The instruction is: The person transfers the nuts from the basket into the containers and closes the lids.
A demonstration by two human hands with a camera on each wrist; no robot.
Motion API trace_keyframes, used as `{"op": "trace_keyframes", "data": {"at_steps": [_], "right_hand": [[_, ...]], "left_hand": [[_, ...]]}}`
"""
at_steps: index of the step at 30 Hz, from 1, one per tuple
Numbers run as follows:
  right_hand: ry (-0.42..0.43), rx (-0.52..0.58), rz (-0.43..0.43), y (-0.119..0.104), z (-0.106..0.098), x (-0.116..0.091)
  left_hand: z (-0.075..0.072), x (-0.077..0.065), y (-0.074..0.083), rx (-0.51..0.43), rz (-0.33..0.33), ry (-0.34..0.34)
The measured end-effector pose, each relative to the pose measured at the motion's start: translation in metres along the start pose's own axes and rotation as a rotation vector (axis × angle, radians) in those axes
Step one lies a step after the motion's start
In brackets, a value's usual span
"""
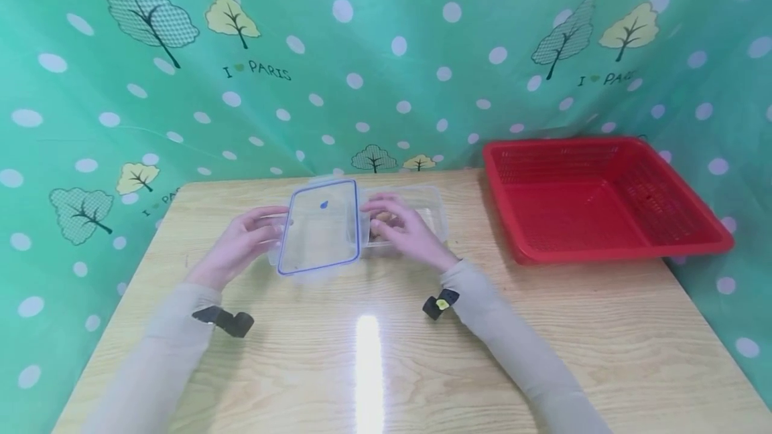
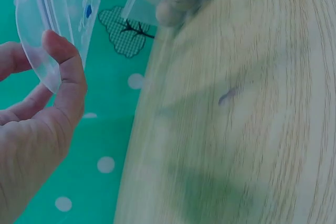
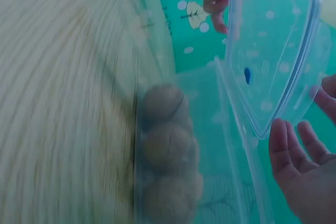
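A clear plastic lid [image 1: 319, 230] with a blue seal line and a small blue mark is held tilted up over a clear food box [image 1: 431, 209]. My left hand [image 1: 256, 240] pinches the lid's left edge, thumb on one side and fingers on the other. At the lid's opposite edge is my right hand [image 1: 401, 223], its fingers loosely extended, fingertips right at the lid's corner and side flap in the right wrist view. Several round tan things, walnut-like [image 3: 168, 148], sit in the box along its wall. The lid and right hand partly hide the box.
A large red plastic basket [image 1: 573, 220] stands at the right of the wooden table [image 1: 458, 367]. Behind the table hangs a green dotted cloth [image 1: 386, 99]. A bright light reflection crosses the table's front.
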State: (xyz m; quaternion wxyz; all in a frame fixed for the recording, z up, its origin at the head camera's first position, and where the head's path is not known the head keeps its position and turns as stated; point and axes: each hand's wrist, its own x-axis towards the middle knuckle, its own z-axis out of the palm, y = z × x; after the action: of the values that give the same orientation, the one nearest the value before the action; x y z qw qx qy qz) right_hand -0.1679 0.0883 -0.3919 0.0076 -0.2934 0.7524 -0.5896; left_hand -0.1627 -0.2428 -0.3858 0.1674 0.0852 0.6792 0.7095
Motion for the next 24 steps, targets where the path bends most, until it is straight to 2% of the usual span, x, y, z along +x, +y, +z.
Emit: {"op": "trace_keyframes", "data": {"at_steps": [7,12,15,19,22,24], "right_hand": [[0.035,-0.016,-0.124,-0.027,-0.015,-0.007],[0.156,0.023,-0.132,-0.038,-0.015,-0.005],[0.229,0.060,-0.179,-0.037,-0.015,-0.001],[0.332,0.140,-0.243,-0.024,-0.018,0.008],[0.392,0.196,-0.251,-0.016,-0.021,0.014],[0.419,0.216,-0.252,-0.015,-0.022,0.015]], "left_hand": [[0.016,0.007,0.002,-0.039,-0.029,-0.048],[0.026,0.008,0.010,-0.038,-0.059,-0.035],[0.031,0.008,0.016,-0.098,-0.057,-0.022],[0.037,0.005,0.021,-0.218,0.029,-0.026],[0.042,0.003,0.023,-0.199,0.126,-0.011],[0.047,0.003,0.024,-0.101,0.187,0.032]]}}
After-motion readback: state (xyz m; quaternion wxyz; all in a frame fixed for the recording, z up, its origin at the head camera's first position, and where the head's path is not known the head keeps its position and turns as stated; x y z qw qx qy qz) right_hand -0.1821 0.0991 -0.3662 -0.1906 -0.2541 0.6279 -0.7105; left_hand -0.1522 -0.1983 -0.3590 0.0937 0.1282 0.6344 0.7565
